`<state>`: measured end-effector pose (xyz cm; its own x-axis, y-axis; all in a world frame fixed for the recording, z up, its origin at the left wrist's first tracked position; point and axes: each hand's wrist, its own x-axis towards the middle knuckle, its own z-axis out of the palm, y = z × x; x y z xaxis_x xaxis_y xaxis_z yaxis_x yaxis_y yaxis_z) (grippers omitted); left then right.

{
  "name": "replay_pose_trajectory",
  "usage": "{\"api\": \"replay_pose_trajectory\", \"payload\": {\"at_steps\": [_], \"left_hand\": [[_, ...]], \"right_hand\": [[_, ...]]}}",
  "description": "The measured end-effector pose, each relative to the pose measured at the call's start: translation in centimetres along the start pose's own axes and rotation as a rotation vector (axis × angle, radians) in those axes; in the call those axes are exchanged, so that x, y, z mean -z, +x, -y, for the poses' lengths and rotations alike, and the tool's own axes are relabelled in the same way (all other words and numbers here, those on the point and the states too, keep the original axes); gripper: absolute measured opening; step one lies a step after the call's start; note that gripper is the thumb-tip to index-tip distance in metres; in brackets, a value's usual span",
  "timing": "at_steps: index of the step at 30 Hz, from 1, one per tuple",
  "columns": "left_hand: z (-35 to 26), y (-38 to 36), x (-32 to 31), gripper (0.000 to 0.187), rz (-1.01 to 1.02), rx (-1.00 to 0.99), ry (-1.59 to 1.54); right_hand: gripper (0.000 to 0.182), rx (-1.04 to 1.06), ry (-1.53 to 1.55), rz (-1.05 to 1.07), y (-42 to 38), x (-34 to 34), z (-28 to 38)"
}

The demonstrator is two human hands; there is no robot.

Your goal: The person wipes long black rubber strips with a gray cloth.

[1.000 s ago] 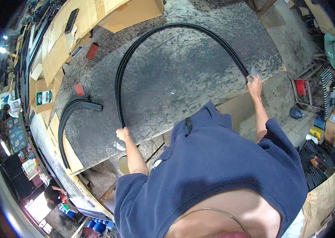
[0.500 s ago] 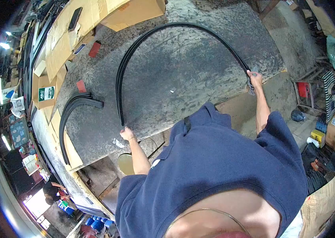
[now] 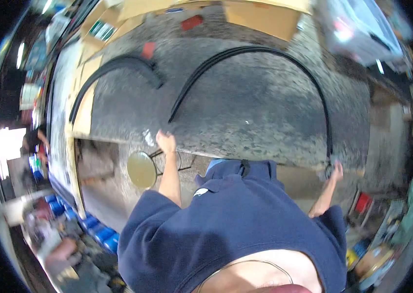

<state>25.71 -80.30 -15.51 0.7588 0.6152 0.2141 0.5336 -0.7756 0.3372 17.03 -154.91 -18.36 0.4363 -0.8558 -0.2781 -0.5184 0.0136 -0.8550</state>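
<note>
Loosely curled left hand (image 3: pixel 166 141) near strips (image 3: pixel 256 50)

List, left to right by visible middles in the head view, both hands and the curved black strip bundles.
Short curved black strip bundle, bare left hand, long arched black strip bundle, bare right hand.

The scuffed dark table (image 3: pixel 265 107) carries a wide arch of black strips (image 3: pixel 253 50) across its middle and right, a smaller curved black bundle (image 3: pixel 118 63) at the left, partly over flat cardboard (image 3: pixel 85 112), two red pieces (image 3: pixel 148 50) on the far side, and a white scrap (image 3: pixel 148 138) by the near edge.
</note>
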Motion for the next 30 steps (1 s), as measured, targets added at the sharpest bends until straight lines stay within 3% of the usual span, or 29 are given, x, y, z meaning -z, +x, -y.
{"api": "replay_pose_trajectory", "payload": {"at_steps": [1, 2, 3, 6, 12, 18, 24, 25, 26, 28, 29, 30], "left_hand": [[-1.9, 0.6, 1.2, 0.051, 0.097, -0.093, 0.027], [-2.7, 1.2, 1.0, 0.053, 0.046, -0.264, 0.041], [-4.6, 2.0, 1.8, 0.057, 0.104, -0.359, 0.022], [-6.8, 3.2, -0.6, 0.063, 0.287, -0.411, 0.166], [-6.3, 4.5, -2.9, 0.061, 0.251, -0.481, 0.161], [-4.6, 6.0, -0.8, 0.063, 0.376, -0.553, 0.027], [-1.9, 8.2, -0.5, 0.058, 0.379, -0.751, -0.001], [-1.6, 8.9, -0.3, 0.050, 0.313, -0.787, -0.060], [-1.0, 9.9, -0.2, 0.050, 0.309, -0.788, -0.074], [-0.3, 13.9, -0.5, 0.039, 0.381, -0.506, -0.369], [-0.5, 16.3, -1.5, 0.033, 0.322, -0.260, -0.409], [-0.4, 18.7, -3.1, 0.039, 0.266, -0.070, -0.523]], "right_hand": [[0.024, -0.158, 0.127, -0.207, 0.0, 1.0, 0.2], [0.025, -0.002, 0.060, -0.268, 0.9, 2.9, -1.7], [0.028, -0.007, 0.117, -0.355, 0.3, 3.8, -1.6], [0.028, -0.075, 0.178, -0.430, -1.8, 6.1, -1.0], [0.029, -0.198, 0.269, -0.397, -9.4, 6.5, -1.1], [0.029, -0.321, 0.335, -0.288, -19.0, -2.1, -0.8], [0.030, -0.405, 0.344, -0.160, -27.3, -8.3, 0.0], [0.030, -0.412, 0.348, -0.153, -29.1, -8.4, -0.2], [0.030, -0.422, 0.348, -0.132, -30.5, -8.2, -0.2], [0.032, -0.426, 0.331, -0.105, -33.2, -8.5, -0.8], [0.033, -0.423, 0.315, -0.085, -34.5, -8.3, -1.4], [0.033, -0.406, 0.322, -0.083, -36.3, -7.8, -1.9]]}}
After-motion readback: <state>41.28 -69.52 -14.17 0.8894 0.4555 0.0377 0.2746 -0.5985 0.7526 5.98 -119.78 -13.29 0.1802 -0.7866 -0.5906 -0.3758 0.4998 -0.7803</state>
